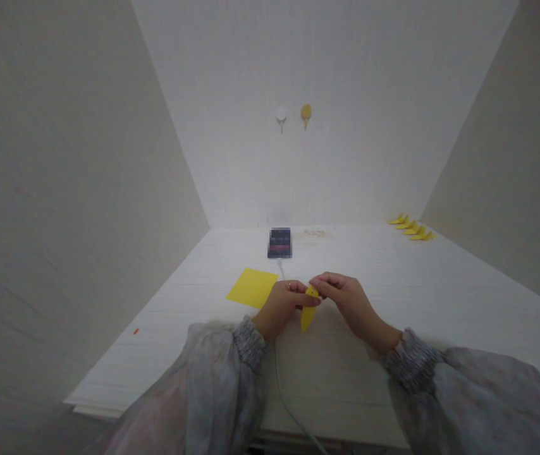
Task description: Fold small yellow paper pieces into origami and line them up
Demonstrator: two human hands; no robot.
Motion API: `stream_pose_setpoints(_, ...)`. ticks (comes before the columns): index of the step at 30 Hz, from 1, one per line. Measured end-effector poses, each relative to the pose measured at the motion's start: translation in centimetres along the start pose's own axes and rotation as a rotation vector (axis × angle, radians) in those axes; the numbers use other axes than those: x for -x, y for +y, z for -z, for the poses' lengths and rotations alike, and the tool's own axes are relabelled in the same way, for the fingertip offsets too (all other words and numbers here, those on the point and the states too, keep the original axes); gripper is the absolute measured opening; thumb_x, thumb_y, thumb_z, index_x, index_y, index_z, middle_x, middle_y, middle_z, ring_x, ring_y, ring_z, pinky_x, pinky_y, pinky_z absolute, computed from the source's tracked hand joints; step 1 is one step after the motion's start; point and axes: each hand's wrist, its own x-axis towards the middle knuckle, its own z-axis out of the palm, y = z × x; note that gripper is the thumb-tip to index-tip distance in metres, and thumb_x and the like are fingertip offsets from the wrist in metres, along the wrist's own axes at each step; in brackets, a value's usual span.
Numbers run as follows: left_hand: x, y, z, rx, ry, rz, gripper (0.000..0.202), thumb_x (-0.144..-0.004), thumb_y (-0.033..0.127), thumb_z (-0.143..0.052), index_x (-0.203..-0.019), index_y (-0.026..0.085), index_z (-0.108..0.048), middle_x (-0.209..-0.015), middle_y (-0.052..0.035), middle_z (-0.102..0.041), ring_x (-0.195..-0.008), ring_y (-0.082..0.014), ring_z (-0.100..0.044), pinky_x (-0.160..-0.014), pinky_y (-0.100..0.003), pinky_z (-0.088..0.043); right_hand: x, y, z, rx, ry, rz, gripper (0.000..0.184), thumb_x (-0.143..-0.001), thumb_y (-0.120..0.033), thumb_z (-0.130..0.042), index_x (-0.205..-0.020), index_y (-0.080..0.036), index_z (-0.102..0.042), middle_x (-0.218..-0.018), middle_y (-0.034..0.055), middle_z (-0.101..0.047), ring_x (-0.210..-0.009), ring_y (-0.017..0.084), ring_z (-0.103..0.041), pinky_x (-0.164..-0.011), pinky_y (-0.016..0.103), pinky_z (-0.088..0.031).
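Note:
Between my two hands is a narrow piece of folded yellow paper (307, 318), its pointed end hanging down toward me. My left hand (285, 299) pinches it from the side, thumb lying across its upper part. At its top end the fingertips of my right hand (342, 294) are closed on the paper. Part of the folded piece is hidden behind my fingers. Just left of my left hand a flat yellow paper sheet (252, 287) lies on the white table (346, 392), one corner close to my wrist.
A dark phone (280, 242) lies near the back wall, with a pale cable (280, 379) running toward me under my hands. Several folded yellow paper shapes (411, 227) stand in a row at the back right. A small orange bit (136, 331) is at the left. Side walls enclose the table.

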Motion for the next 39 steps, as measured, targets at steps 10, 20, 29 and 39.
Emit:
stream_pose_setpoints(10, 0.1, -0.3, -0.1, 0.007, -0.035, -0.052, 0.029, -0.048, 0.028, -0.071, -0.054, 0.013, -0.047, -0.051, 0.0043, -0.049, -0.047, -0.0051, -0.042, -0.049, -0.019, -0.029, 0.1, -0.1, 0.0, -0.038, 0.044, -0.025, 0.019, -0.064, -0.033, -0.059, -0.058, -0.016, -0.061, -0.054, -0.0024, -0.054, -0.055, 0.011, -0.047, -0.055, 0.024, -0.036)
stream_pose_setpoints(20, 0.2, 0.1, -0.2, -0.034, -0.038, -0.091, 0.031, -0.049, 0.031, -0.071, -0.057, 0.013, -0.047, -0.053, 0.003, -0.051, -0.047, -0.0051, -0.042, -0.047, -0.019, -0.028, -0.1, 0.3, 0.0, -0.091, 0.048, -0.064, 0.02, -0.064, -0.034, -0.06, -0.068, -0.015, -0.062, -0.059, -0.0003, -0.057, -0.056, 0.011, -0.048, -0.056, 0.024, -0.038)
stream_pose_setpoints(29, -0.5, 0.1, 0.0, 0.025, 0.151, -0.189, 0.03, -0.054, 0.036, -0.068, -0.059, 0.013, -0.048, -0.055, 0.0035, -0.05, -0.049, -0.0058, -0.044, -0.051, -0.02, -0.034, 0.0, 0.8, -0.7, -0.06, -0.165, -0.14, 0.018, -0.06, -0.032, -0.063, -0.064, -0.015, -0.059, -0.053, -0.0034, -0.054, -0.048, 0.008, -0.046, -0.049, 0.021, -0.036)
stream_pose_setpoints(39, -0.2, 0.5, 0.2, 0.151, 0.021, -0.171, 0.023, -0.057, 0.026, -0.067, -0.071, 0.011, -0.056, -0.068, -0.0019, -0.059, -0.059, -0.0099, -0.055, -0.064, -0.025, -0.043, -0.1, 1.2, -0.1, -0.114, -0.123, -0.125, 0.02, -0.062, -0.034, -0.062, -0.061, -0.014, -0.058, -0.052, -0.0021, -0.056, -0.048, 0.009, -0.049, -0.051, 0.023, -0.04)
